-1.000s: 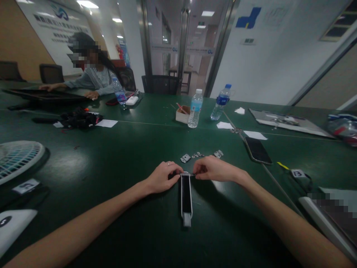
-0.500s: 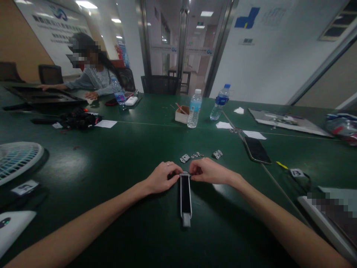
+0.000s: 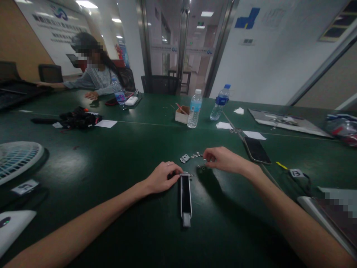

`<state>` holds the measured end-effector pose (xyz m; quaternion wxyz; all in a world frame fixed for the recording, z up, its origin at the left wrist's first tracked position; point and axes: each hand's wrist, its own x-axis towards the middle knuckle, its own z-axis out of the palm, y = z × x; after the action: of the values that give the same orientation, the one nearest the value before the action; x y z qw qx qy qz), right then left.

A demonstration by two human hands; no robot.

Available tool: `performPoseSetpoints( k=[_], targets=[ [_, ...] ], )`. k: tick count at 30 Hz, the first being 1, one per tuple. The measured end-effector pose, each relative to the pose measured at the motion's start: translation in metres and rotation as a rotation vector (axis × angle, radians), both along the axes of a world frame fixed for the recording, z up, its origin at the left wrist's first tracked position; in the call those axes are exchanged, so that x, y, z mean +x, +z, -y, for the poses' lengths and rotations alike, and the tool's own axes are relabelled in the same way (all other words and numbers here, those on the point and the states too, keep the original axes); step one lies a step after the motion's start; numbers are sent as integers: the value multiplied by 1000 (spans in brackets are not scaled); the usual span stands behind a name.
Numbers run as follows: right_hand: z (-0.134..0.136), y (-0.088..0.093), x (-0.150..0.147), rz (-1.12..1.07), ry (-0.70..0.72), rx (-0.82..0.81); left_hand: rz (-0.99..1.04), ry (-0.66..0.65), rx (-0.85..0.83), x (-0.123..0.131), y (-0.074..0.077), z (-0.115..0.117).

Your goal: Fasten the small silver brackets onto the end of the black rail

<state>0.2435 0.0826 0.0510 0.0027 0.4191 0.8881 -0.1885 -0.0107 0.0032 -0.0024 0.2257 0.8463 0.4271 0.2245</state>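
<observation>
Long, narrow white-framed black bar [image 3: 185, 199] lying lengthwise on dark green tabletop [image 3: 119, 152], pale grey tab at its near end. Left hand [image 3: 162, 178]: thumb and forefinger pinched at the bar's far left corner. Thin metallic rod [image 3: 192, 175] juts right from that same end. Right hand [image 3: 223, 160] apart from bar, fingers curled with a narrow gap, beside small silvery rings [image 3: 195, 155]; cannot tell whether it holds anything. Silver-grey metal bracket [image 3: 185, 159] just left of rings.

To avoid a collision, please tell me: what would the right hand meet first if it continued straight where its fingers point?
The right hand would probably meet the small rings first; its height is unclear, so it might pass above them.
</observation>
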Motion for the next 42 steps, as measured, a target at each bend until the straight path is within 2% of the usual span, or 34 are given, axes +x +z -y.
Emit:
performPoseSetpoints(
  k=[2, 5, 8, 12, 17, 22, 30, 36, 42],
  targets=[
    [-4, -1, 4, 62, -30, 41, -8, 6, -4, 0, 1, 0],
    [-2, -4, 2, 97, -32, -4, -11, 7, -4, 0, 0, 0],
    [3, -11, -6, 71, 35, -36, -6, 0, -6, 0, 0, 0],
    [4, -25, -16, 16, 101, 41, -5, 4, -4, 1, 0, 0],
    [0, -36, -16, 19, 51, 21, 2, 5, -5, 2, 2, 0],
    [6, -25, -15, 3, 15, -70, -2, 6, -5, 1, 2, 1],
    [15, -16, -21, -155, 129, -298, 0, 7, 29, 0, -4, -1],
    [19, -13, -24, -133, 146, -327, 6, 2, 35, 0, -4, -1],
    [18, -17, -25, -167, 163, -327, 3, 3, 22, 0, -3, 0]
  ],
)
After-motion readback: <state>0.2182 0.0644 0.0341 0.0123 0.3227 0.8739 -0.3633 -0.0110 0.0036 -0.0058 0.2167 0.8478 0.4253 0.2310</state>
